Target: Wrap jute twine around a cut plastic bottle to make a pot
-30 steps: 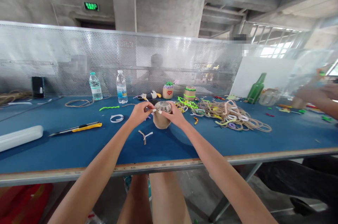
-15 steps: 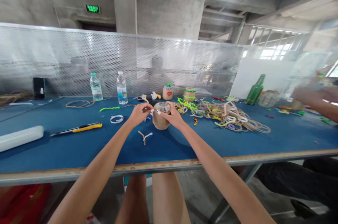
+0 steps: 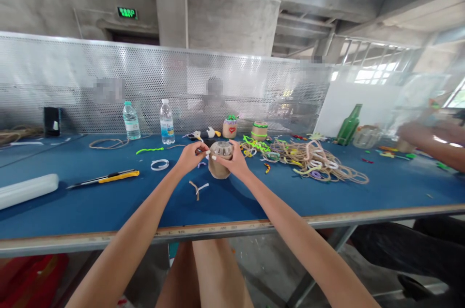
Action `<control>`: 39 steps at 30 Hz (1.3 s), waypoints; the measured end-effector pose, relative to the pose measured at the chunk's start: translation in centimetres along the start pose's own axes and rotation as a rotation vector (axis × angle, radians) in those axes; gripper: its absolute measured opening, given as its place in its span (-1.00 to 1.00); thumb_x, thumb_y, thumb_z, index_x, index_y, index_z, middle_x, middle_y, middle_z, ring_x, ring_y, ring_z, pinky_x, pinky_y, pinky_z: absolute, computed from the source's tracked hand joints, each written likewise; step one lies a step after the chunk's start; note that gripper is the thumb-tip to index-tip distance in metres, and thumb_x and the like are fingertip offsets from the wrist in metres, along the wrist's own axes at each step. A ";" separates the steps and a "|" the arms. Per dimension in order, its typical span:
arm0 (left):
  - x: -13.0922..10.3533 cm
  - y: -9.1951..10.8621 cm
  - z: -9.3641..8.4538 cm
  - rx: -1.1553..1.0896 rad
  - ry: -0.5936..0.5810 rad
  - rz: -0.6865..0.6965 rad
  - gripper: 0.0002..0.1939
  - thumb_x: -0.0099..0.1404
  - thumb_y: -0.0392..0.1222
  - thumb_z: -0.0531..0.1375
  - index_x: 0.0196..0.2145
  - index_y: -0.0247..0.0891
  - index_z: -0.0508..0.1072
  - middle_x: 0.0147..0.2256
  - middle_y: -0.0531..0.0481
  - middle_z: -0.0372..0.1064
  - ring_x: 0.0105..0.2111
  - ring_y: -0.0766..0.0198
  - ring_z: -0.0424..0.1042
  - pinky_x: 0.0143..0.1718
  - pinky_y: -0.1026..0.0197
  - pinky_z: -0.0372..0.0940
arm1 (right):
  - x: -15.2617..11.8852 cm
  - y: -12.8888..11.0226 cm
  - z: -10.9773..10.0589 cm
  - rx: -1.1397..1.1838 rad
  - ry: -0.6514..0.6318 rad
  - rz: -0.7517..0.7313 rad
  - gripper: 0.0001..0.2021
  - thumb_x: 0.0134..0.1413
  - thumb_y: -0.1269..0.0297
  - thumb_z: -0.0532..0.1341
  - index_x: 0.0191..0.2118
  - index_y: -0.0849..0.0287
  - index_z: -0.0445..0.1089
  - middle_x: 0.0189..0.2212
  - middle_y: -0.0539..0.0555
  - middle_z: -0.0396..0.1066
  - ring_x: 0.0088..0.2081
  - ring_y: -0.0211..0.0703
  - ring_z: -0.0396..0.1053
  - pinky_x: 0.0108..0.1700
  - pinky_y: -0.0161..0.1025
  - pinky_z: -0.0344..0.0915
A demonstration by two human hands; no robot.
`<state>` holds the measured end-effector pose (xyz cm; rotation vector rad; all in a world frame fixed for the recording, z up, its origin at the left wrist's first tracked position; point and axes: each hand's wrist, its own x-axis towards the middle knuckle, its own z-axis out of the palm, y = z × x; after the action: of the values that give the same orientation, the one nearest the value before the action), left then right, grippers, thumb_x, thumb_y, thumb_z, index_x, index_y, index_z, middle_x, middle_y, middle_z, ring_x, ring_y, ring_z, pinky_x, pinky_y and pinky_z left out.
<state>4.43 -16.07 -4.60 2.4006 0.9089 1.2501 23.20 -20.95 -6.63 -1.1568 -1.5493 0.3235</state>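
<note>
A glass jar (image 3: 219, 170) wrapped in tan twine stands on the blue table in front of me; bare clear glass shows at its top. My right hand (image 3: 235, 159) curls round the jar's right side, its thumb across the front. At the left edge of the jar, the fingers of my left hand (image 3: 193, 157) are pinched together. Whatever they hold is too small to make out. A short purple pipe cleaner (image 3: 201, 164) lies just under the left hand. Closer to me is a small Y-shaped piece in tan and white (image 3: 198, 189).
On the left lie a yellow utility knife (image 3: 118, 177), a white roll (image 3: 29, 191) and a white ring (image 3: 160, 164). Two water bottles (image 3: 167, 123) stand behind. Tangled twine (image 3: 319, 160) spreads to the right, near decorated jars (image 3: 229, 129) and a green bottle (image 3: 349, 126). Another person's blurred hands (image 3: 417, 134) are far right.
The view has shifted very slightly. Both hands stay at the jar, with the right thumb a little lower on its front.
</note>
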 end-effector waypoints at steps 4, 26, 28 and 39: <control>0.1 0.1 -0.1 -0.015 -0.008 0.019 -0.81 0.35 -0.15 0.18 -0.28 -0.36 0.43 -0.33 0.00 0.42 -0.34 0.30 0.45 -0.25 0.14 0.41 | 0.1 0.0 -0.4 0.000 -0.024 0.003 -0.15 -0.25 -0.04 0.36 0.17 0.14 0.05 0.15 0.25 0.14 0.17 0.11 0.16 0.23 0.05 0.07; 0.0 0.9 -0.5 -0.035 -0.049 0.005 -0.83 0.33 -0.17 0.21 -0.31 -0.37 0.43 -0.33 0.00 0.43 -0.32 0.28 0.45 -0.22 0.12 0.40 | 0.0 -0.2 0.1 0.056 0.037 -0.033 -0.03 -0.35 0.04 0.44 0.22 0.10 0.00 0.10 0.21 0.12 0.15 0.11 0.13 0.22 0.09 0.08; 0.1 1.0 -0.5 -0.046 -0.057 0.008 -0.82 0.33 -0.17 0.21 -0.31 -0.37 0.43 -0.35 0.01 0.42 -0.34 0.29 0.45 -0.23 0.13 0.40 | 0.0 -0.3 -0.4 0.075 -0.004 -0.021 -0.03 -0.33 0.05 0.43 0.22 0.10 -0.02 0.09 0.21 0.12 0.14 0.09 0.14 0.20 0.07 0.10; -0.2 1.7 -0.8 -0.126 -0.128 0.020 -0.83 0.31 -0.18 0.23 -0.35 -0.38 0.43 -0.40 0.04 0.41 -0.41 0.33 0.43 -0.32 0.20 0.39 | 0.3 -0.6 -2.3 0.219 -0.204 0.035 -0.01 -0.38 0.06 0.42 0.25 0.08 0.00 0.00 0.14 0.19 0.04 0.01 0.25 0.14 -0.02 0.19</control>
<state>4.40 -17.49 -3.40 2.3643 0.7483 1.1109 24.90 -21.84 -5.25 -1.0037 -1.6252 0.6348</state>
